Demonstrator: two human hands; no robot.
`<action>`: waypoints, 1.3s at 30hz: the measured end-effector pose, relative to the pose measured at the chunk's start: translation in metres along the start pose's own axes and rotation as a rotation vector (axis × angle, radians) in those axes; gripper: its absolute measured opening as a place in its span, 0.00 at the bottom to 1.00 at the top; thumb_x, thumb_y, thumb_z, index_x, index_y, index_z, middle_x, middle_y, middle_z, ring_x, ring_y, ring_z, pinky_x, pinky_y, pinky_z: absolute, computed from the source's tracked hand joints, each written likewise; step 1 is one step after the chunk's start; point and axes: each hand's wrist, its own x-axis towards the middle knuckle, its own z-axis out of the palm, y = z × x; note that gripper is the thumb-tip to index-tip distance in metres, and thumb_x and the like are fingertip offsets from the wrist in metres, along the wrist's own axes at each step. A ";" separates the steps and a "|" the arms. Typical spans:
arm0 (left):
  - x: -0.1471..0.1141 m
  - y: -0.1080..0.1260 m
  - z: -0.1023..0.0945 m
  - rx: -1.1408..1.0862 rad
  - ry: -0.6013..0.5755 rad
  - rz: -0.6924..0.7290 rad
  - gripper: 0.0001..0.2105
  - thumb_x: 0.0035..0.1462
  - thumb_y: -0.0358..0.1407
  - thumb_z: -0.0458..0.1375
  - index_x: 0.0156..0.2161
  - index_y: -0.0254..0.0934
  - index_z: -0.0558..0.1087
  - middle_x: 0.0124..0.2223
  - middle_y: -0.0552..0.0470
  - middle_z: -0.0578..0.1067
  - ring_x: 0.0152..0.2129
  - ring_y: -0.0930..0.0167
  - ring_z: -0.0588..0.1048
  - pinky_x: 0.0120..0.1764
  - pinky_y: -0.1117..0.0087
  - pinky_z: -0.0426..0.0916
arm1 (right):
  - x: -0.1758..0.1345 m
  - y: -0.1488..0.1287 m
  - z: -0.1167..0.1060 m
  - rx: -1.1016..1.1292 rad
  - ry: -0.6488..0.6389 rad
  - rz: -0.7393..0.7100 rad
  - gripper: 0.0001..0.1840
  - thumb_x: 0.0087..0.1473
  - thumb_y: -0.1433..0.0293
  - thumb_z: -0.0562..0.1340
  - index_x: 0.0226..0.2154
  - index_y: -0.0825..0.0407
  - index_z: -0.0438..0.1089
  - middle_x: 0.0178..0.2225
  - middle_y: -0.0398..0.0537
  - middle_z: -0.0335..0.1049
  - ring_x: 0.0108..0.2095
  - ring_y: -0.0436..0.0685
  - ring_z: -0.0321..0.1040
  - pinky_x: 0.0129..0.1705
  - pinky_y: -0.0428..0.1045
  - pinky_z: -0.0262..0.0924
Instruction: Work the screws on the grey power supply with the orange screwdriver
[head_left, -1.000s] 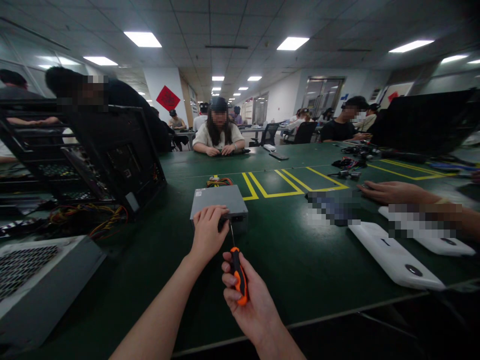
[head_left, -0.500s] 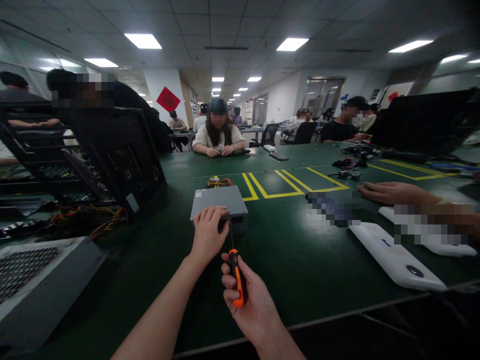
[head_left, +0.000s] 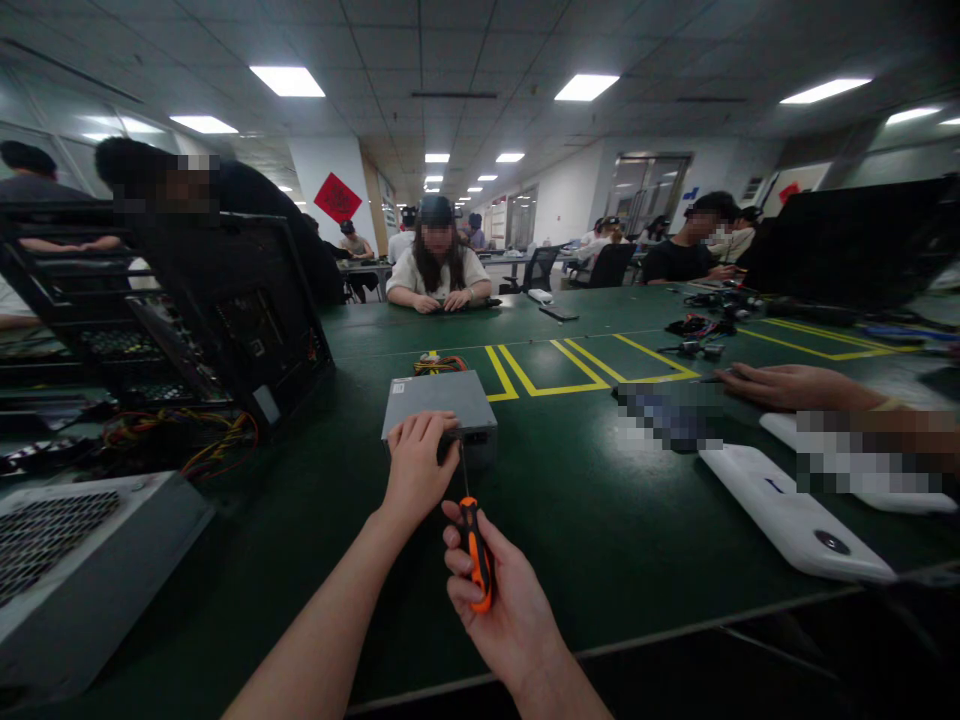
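Note:
A grey metal computer power supply (head_left: 442, 396) lies on the green table in front of me. My left hand (head_left: 421, 450) grips its near edge, fingers on top and the thumb down at the front face. My right hand (head_left: 504, 590) is closed around the orange and black handle of a screwdriver (head_left: 475, 552). The thin shaft points away from me to the front face of the power supply, beside my left thumb. The tip is hidden or too small to make out. A bundle of coloured cables (head_left: 441, 365) lies behind the box.
On the left stand an open black computer case (head_left: 247, 310) and another metal unit with a grille (head_left: 112, 570). At right lie white devices (head_left: 787, 510), near another person's hand (head_left: 802, 385). Yellow tape (head_left: 555, 388) marks the green table (head_left: 615, 550). A person sits opposite.
The screwdriver handle has turned slightly in my right hand, showing its orange and black parts differently. My left hand and the power supply stay in place.

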 end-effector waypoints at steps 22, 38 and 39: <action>0.000 0.000 -0.001 -0.011 0.001 0.001 0.10 0.51 0.31 0.54 0.40 0.42 0.68 0.46 0.53 0.72 0.44 0.67 0.66 0.46 0.63 0.52 | -0.001 -0.003 -0.002 0.046 0.015 -0.012 0.12 0.58 0.71 0.52 0.28 0.61 0.66 0.22 0.46 0.63 0.16 0.41 0.53 0.13 0.35 0.44; -0.001 0.001 -0.002 0.037 0.056 0.051 0.10 0.52 0.32 0.54 0.42 0.41 0.68 0.46 0.49 0.71 0.45 0.65 0.66 0.46 0.61 0.54 | -0.026 -0.026 -0.016 0.088 0.006 -0.045 0.14 0.58 0.72 0.49 0.30 0.62 0.66 0.20 0.44 0.59 0.14 0.40 0.49 0.11 0.35 0.40; -0.003 0.003 -0.003 0.056 0.096 0.069 0.10 0.53 0.33 0.54 0.42 0.41 0.69 0.46 0.48 0.71 0.45 0.65 0.65 0.46 0.60 0.53 | -0.028 -0.029 -0.020 0.099 0.009 -0.053 0.12 0.57 0.73 0.51 0.30 0.62 0.66 0.20 0.43 0.59 0.14 0.40 0.49 0.11 0.35 0.40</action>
